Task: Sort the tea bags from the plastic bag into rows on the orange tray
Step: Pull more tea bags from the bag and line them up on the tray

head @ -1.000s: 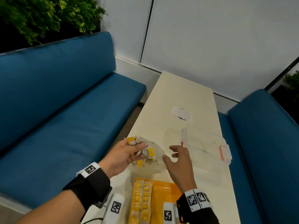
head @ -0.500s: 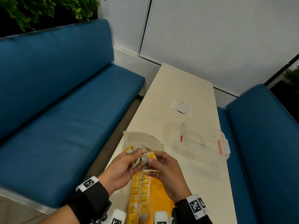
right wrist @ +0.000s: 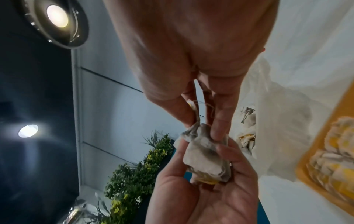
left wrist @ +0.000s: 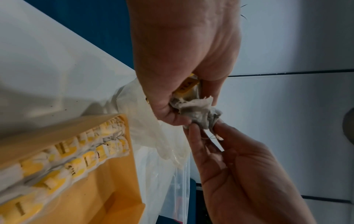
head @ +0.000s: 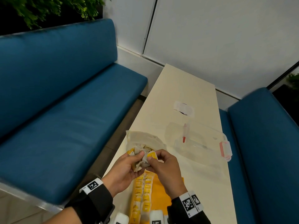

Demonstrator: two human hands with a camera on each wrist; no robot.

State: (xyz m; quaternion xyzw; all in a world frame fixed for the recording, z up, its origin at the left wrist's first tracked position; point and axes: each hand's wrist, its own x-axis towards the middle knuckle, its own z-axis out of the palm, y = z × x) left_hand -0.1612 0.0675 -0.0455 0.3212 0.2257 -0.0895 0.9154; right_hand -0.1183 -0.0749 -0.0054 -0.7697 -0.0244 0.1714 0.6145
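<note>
— What am I wearing on the left wrist (head: 95,196)?

— I see a black cuff; a white band sits at its hand end, printed with one square black-and-white marker; a black bracket juts from the underside, and a white block with its own printed marker shows just below it.

— And my right wrist (head: 187,206)?

— I see the same black cuff there; its white band carries two square markers side by side, with tiny lettering at the edge that I cannot read; a white block with a marker sits beside it; both my hands are bare, no gloves, no rings that I can make out.
</note>
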